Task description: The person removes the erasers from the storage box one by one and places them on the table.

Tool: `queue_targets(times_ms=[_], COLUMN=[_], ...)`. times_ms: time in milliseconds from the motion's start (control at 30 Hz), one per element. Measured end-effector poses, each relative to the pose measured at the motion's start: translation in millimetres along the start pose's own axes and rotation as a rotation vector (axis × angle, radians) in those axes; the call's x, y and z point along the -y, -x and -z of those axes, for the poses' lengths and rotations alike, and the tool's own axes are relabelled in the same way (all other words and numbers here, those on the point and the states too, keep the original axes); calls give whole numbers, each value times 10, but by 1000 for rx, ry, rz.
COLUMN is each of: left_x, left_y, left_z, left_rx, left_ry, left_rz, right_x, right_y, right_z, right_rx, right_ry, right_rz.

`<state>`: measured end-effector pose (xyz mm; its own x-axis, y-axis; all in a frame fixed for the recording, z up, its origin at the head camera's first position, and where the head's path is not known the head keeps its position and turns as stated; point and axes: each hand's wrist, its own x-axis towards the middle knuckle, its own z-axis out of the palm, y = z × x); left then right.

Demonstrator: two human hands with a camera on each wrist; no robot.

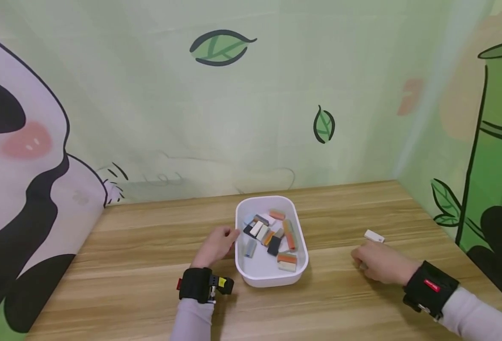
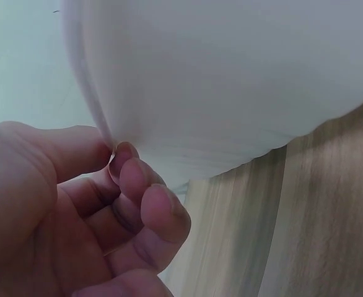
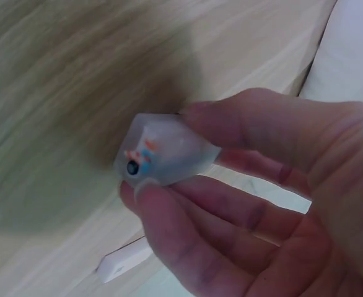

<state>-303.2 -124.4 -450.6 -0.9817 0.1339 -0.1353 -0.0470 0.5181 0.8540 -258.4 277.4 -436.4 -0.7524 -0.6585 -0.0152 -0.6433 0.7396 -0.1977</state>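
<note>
My left hand [image 1: 215,247] pinches the left rim of a white plastic tub [image 1: 269,282] between thumb and fingertips. The left wrist view shows the tub's outer wall [image 2: 218,80] close up. Inside the tub lie several small eraser-like blocks, among them a black one [image 1: 274,246], an orange one [image 1: 277,214] and a white one [image 1: 287,266]. To the right of the tub, my right hand [image 1: 380,263] holds a whitish translucent block [image 3: 175,145] between thumb and fingers, low over the table. Orange, blue and black marks show on the block's end. A small white block [image 1: 374,236] lies just beyond that hand.
The wood-grain table [image 1: 148,237] runs back to a pale green cloth [image 1: 255,118] printed with leaves, a panda and bamboo. This cloth also borders the table on the left and right. Black camera straps [image 1: 196,285] are on both wrists.
</note>
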Motion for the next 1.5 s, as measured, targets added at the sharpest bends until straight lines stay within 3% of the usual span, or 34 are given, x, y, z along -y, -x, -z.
queue_targets(times_ms=[133, 267, 467, 600, 767, 967, 1200, 1500], left_x=[4, 10, 35, 49, 45, 29, 21, 3], left_y=[-2, -10, -10, 1, 13, 6, -5, -2], left_z=[1, 4, 14, 24, 31, 26, 20, 26], left_rx=[4, 3, 0, 2, 5, 12, 12, 9], left_ry=[8, 14, 37, 40, 32, 48, 37, 17], left_rz=[3, 2, -8, -1, 13, -2, -15, 0], right_x=[29, 154, 432, 636, 873, 1060, 1103, 1042], right_y=[-6, -90, -388, -651, -982, -1242, -1340, -1343], right_z=[36, 209, 530, 592, 511, 308, 52, -115], right_rx=[-3, -55, -109, -114, -98, 10, 90, 76], right_ry=[33, 111, 170, 158, 114, 70, 85, 14], right_rz=[-29, -68, -45, 15, 83, 78, 37, 44])
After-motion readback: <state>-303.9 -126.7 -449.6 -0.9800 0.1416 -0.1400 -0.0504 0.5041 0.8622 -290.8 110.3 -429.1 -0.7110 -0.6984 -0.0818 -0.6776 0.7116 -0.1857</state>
